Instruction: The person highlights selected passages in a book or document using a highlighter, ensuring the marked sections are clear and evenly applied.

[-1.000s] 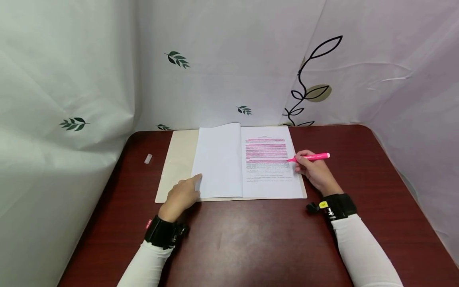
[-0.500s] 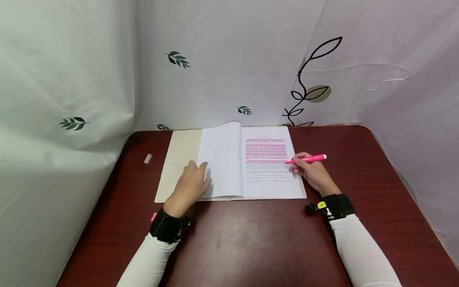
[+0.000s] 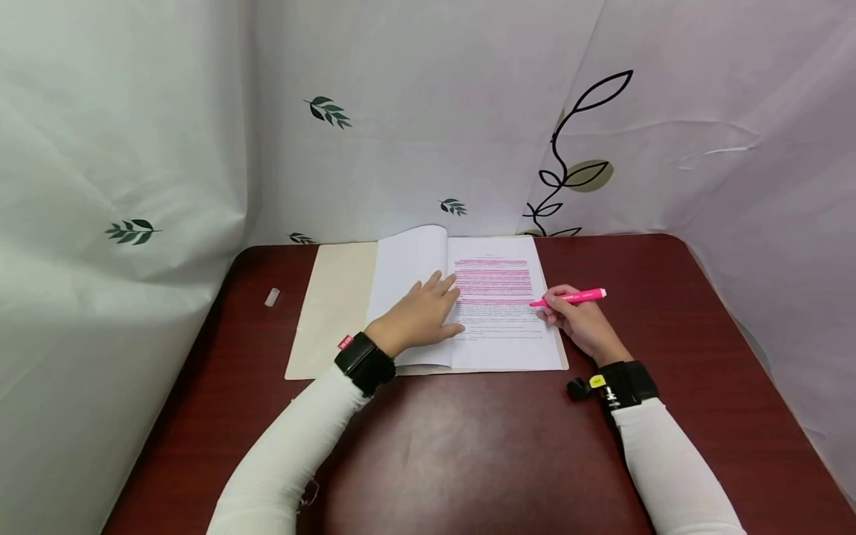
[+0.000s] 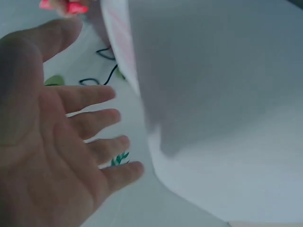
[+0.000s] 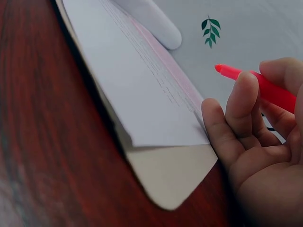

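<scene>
A paper booklet lies open inside a cream folder (image 3: 328, 297). Its right-hand page (image 3: 501, 353) is printed, with the upper lines marked in pink. My left hand (image 3: 423, 312) reaches across the blank left page (image 3: 409, 256), fingers spread straight, fingertips over the fold and the printed page's near side. The left wrist view shows the palm with nothing in it. At the printed page's right edge, my right hand (image 3: 585, 327) pinches a pink highlighter (image 5: 277, 92) between thumb and fingers. The highlighter's tip is uncapped and points left, close over the end of a text line.
A small whitish translucent piece (image 3: 272, 297) lies on the dark red table (image 3: 468, 453) left of the folder. White curtains (image 3: 401, 134) with leaf patterns stand behind and at both sides. The blank page bulges upward near the fold.
My left hand has moved right from the blank page's outer edge to the fold, its fingers spreading. That page's outer edge has shifted right. The highlighter has shifted slightly left and down.
</scene>
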